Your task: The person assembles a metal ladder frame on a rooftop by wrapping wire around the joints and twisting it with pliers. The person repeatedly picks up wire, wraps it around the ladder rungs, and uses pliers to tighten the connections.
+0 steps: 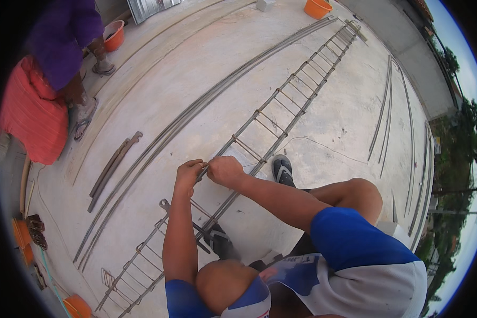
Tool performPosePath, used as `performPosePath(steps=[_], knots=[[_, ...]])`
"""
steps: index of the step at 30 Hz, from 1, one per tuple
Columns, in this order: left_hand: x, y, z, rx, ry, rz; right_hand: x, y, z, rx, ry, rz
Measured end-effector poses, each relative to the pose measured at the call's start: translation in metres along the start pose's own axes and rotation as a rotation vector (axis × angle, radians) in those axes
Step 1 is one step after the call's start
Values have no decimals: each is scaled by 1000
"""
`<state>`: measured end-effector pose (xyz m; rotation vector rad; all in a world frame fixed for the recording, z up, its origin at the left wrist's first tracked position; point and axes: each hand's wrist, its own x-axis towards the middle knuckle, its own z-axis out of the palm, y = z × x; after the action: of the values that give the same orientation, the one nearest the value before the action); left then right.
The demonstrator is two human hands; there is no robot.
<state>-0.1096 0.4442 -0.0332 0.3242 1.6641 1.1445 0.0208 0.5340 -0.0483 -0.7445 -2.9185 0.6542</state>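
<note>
A long steel rebar cage (pixel 302 108), shaped like a ladder with thin cross ties, runs from lower left to upper right between my legs. My left hand (pixel 190 175) is closed at its left bar, fingertips pinched together. Right beside it, my right hand (pixel 226 171) is curled into a fist at the same bar. Whatever the fingers grip is too small or hidden to make out. Partly behind my left forearm, a dark metal tool (pixel 165 204) with a rounded head lies across the cage. My sandaled feet (pixel 284 170) rest beside and within the cage's line.
Long loose rebars (pixel 196 108) lie left of the cage, with two short dark bars (pixel 111 169) farther left. More bars (pixel 412 148) lie right. Another person in purple (pixel 63 37) stands upper left beside a red sack (pixel 34 116). Orange tubs (pixel 318 8) stand around the concrete floor.
</note>
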Motion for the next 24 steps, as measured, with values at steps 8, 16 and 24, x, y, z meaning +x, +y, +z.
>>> performPosePath(steps=[8,16,24], knots=[[-4,-19,3,275,158,277,-1,-5,0,-44,5,23],[-13,-19,6,294,139,391,32,-2,-59,-255,-450,-198],[-3,-13,11,317,140,331,78,-20,-102,-503,-536,-415]])
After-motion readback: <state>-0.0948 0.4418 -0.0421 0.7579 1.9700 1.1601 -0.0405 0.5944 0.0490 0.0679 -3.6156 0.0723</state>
